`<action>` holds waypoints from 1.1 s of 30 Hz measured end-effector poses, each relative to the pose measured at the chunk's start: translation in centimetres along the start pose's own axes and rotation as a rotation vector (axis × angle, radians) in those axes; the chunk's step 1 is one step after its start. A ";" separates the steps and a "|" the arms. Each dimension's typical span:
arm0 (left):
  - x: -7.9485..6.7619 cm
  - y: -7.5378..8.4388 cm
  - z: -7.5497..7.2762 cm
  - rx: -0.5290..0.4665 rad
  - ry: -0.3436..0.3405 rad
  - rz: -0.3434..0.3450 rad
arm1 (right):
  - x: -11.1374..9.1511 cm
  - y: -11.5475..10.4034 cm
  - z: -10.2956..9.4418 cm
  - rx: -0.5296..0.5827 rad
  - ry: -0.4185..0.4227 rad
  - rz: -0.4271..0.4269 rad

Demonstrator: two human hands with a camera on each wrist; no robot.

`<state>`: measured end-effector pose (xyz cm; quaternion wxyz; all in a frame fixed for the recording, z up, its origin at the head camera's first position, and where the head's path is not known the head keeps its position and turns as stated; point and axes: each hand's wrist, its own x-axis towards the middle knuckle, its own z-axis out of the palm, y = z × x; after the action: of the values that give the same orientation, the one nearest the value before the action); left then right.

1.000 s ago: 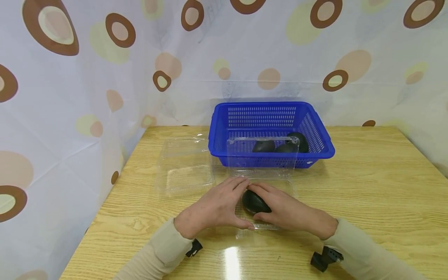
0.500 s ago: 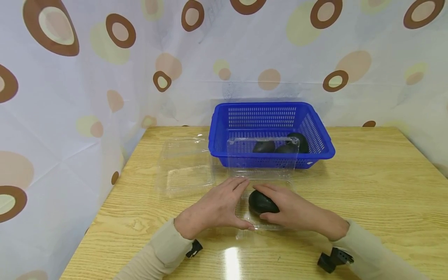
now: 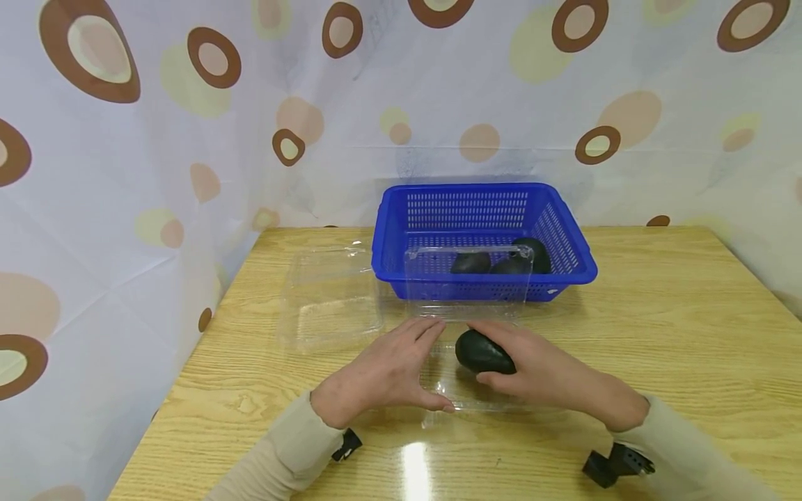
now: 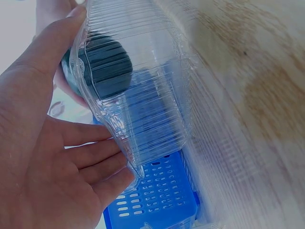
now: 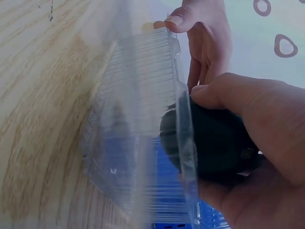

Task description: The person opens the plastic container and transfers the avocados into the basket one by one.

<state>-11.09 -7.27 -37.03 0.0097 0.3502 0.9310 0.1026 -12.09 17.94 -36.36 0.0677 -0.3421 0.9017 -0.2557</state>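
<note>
In the head view, my right hand (image 3: 532,365) grips a dark green avocado (image 3: 482,352) over a clear plastic clamshell container (image 3: 441,383). From the right wrist view, the thumb lies on one side of the avocado (image 5: 214,140) and the fingers on the other, its end inside the container's rim. My left hand (image 3: 388,369) holds the container's left side, thumb at the near rim and fingertips at the far corner. In the left wrist view, its fingers lie against the rim of the container (image 4: 152,109). The container's lid (image 3: 466,296) stands raised at the back.
Behind the lid stands a blue perforated basket (image 3: 564,273) with several dark avocados (image 3: 532,256) at its right. Another clear plastic container (image 3: 338,320) sits to the left on the wooden table (image 3: 677,334). A patterned curtain hangs behind and on the left.
My right hand has moved rightward and slightly away from me with the avocado, toward the container's right half. The left hand has stayed in place at the container.
</note>
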 end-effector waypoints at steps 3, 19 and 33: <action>0.0 0.0 0.0 0.003 0.002 0.003 | -0.2 0.1 -0.4 0.010 0.006 0.004; 0.0 0.0 -0.1 0.004 -0.015 -0.007 | -1.6 0.7 -2.7 0.029 0.124 -0.026; 0.0 0.0 0.0 0.008 -0.019 -0.007 | -3.6 1.2 -5.5 -0.001 0.189 0.045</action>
<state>-11.07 -7.25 -36.99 0.0174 0.3478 0.9325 0.0957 -11.63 23.33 -32.41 -0.0123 -0.2959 0.9117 -0.2848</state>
